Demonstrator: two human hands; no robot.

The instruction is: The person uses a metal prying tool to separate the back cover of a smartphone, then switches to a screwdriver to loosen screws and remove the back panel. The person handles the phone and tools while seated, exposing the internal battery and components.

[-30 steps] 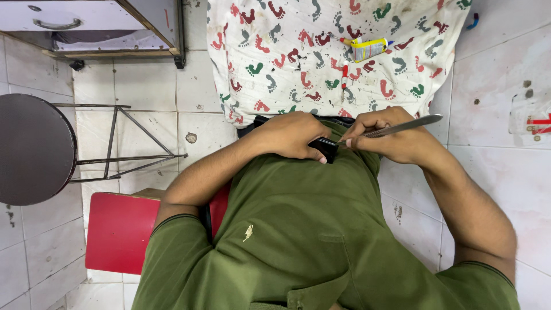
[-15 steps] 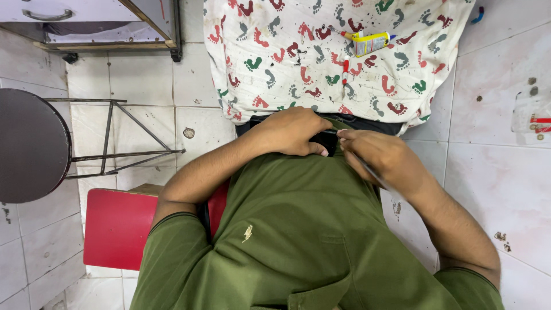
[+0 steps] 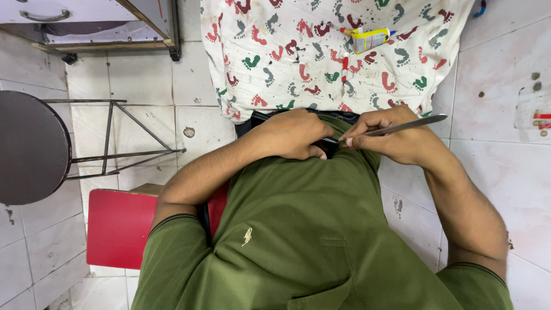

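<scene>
Seen from above, our left hand (image 3: 293, 135) closes its fingers over a small dark object (image 3: 328, 146) at the edge of the footprint-patterned cloth (image 3: 287, 57), pressed against the green shirt (image 3: 298, 218). Our right hand (image 3: 396, 138) pinches a slim metal tool (image 3: 402, 125), tip at that object. We judge that a slip could drive the tip into the left fingers, since they lie just beside it. The object's shape and the tip's contact stay hidden beneath both hands.

Olive-green short-sleeved shirt (image 3: 298, 229); ribbed sleeve cuffs; small pale emblem (image 3: 247, 236) on chest; forearms bare.
</scene>
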